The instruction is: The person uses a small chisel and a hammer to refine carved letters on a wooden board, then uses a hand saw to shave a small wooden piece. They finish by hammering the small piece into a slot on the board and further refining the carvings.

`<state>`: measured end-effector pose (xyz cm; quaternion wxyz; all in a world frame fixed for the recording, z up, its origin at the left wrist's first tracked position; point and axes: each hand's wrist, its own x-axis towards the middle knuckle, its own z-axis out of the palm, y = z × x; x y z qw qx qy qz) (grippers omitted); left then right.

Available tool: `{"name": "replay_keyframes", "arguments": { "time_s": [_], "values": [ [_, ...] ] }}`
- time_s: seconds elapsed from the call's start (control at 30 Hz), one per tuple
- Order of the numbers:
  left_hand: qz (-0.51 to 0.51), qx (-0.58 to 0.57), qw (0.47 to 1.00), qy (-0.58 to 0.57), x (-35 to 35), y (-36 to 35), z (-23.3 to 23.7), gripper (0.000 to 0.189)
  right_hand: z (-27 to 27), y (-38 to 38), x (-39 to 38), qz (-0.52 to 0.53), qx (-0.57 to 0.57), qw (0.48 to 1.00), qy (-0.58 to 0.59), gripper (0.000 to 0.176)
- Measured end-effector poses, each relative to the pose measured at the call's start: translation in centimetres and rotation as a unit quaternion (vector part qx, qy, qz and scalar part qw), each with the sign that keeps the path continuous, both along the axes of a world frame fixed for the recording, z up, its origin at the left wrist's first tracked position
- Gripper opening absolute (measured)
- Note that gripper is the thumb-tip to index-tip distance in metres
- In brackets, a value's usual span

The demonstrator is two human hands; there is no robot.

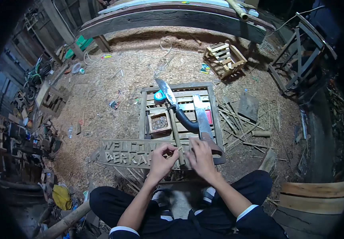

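Note:
My left hand [163, 160] is closed, with thumb and forefinger pinched around what looks like a small pale wood strip. My right hand [201, 159] is beside it with bent fingers apart, over the right part of the board; nothing shows in its grasp. Both hands are above a wooden board [118, 148] with raised letters made of small strips, partly hidden by my left hand. Between the hands lies a wooden-handled tool [175, 129] with a dark lower end. A handsaw [202, 117] lies near my right fingers. A machete [166, 91] with a black handle rests beyond.
A slatted low table [143, 107] carries the tools, a small wooden box [159, 122] of nails and a round teal item [159, 96]. Bamboo sticks [235, 123] lie to the right. A slatted crate [224, 59] and a long beam [172, 19] are farther back.

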<state>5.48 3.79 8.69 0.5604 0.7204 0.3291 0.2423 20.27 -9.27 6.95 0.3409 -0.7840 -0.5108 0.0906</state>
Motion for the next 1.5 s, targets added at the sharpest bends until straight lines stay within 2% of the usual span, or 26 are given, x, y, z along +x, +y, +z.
{"name": "replay_keyframes", "arguments": {
  "time_s": [0.03, 0.07, 0.1, 0.13, 0.17, 0.27, 0.33, 0.43, 0.5, 0.63, 0.77, 0.87, 1.0, 1.27, 1.33, 1.4, 1.5],
  "values": [
    [0.0, -0.007, 1.0, -0.005, 0.3, 0.2, -0.5, 0.01, -0.1, -0.4, -0.5, 0.029, -0.034, 0.999, -0.022, 0.077],
    [-0.002, -0.013, 1.0, -0.01, 0.3, 0.4, -0.9, 0.01, -0.2, -1.0, -1.1, 0.027, -0.04, 0.998, -0.028, 0.077],
    [-0.003, -0.005, 1.0, -0.012, 0.4, 0.7, -1.0, 0.012, 0.6, -1.4, -1.9, 0.061, -0.072, 0.993, -0.063, 0.091],
    [-0.004, 0.003, 1.0, -0.012, 0.4, 1.0, -1.2, 0.014, 1.0, -1.6, -2.5, 0.095, -0.104, 0.985, -0.097, 0.106],
    [-0.005, -0.001, 1.0, -0.013, 0.3, 1.2, -1.5, 0.014, -0.5, -1.7, -2.6, 0.102, -0.162, 0.975, -0.112, 0.129],
    [-0.006, 0.001, 1.0, 0.014, 0.2, 1.3, -2.2, 0.017, -2.1, -0.4, -0.9, 0.134, -0.178, 0.96, -0.169, 0.134],
    [-0.022, 0.03, 0.999, 0.035, -0.4, 1.6, -2.0, 0.018, -2.8, 0.8, 0.3, 0.149, -0.177, 0.964, -0.128, 0.144],
    [0.001, 0.028, 0.999, 0.023, -1.1, 2.4, -2.4, 0.02, -3.3, 1.3, 1.1, 0.173, -0.157, 0.961, -0.147, 0.146],
    [0.012, 0.031, 0.999, 0.033, -1.1, 2.8, -2.8, 0.021, -3.8, 1.4, 1.7, 0.188, -0.11, 0.97, -0.107, 0.144],
    [0.029, 0.032, 0.998, 0.052, -1.3, 3.2, -2.9, 0.021, -4.9, 2.3, 1.3, 0.184, -0.06, 0.975, -0.107, 0.141],
    [0.031, 0.037, 0.995, 0.084, -0.9, 3.1, -2.2, 0.019, -5.4, 4.0, -0.6, 0.105, -0.037, 0.99, -0.092, 0.13],
    [0.029, 0.039, 0.995, 0.088, -0.7, 3.2, -2.4, 0.018, -6.6, 4.2, -2.2, 0.066, -0.014, 0.995, -0.075, 0.128],
    [0.027, 0.081, 0.995, 0.055, -1.0, 3.6, -2.8, 0.013, -5.6, 3.1, -2.9, 0.067, -0.047, 0.993, -0.089, 0.127],
    [0.001, 0.058, 0.997, 0.043, -1.5, 3.6, -3.7, 0.016, -3.8, 2.6, -3.3, 0.059, -0.092, 0.992, -0.062, 0.136],
    [-0.013, 0.127, 0.991, 0.044, -1.5, 3.6, -4.0, 0.018, -2.3, 2.6, -3.2, 0.072, -0.116, 0.987, -0.087, 0.137],
    [-0.015, 0.103, 0.993, 0.047, -1.4, 3.3, -4.0, 0.018, -1.7, 2.4, -3.2, 0.084, -0.14, 0.981, -0.109, 0.137],
    [-0.022, 0.072, 0.995, 0.063, -1.2, 2.3, -3.4, 0.017, -0.8, 1.6, -2.2, 0.13, -0.195, 0.97, -0.068, 0.143]
  ]
}}
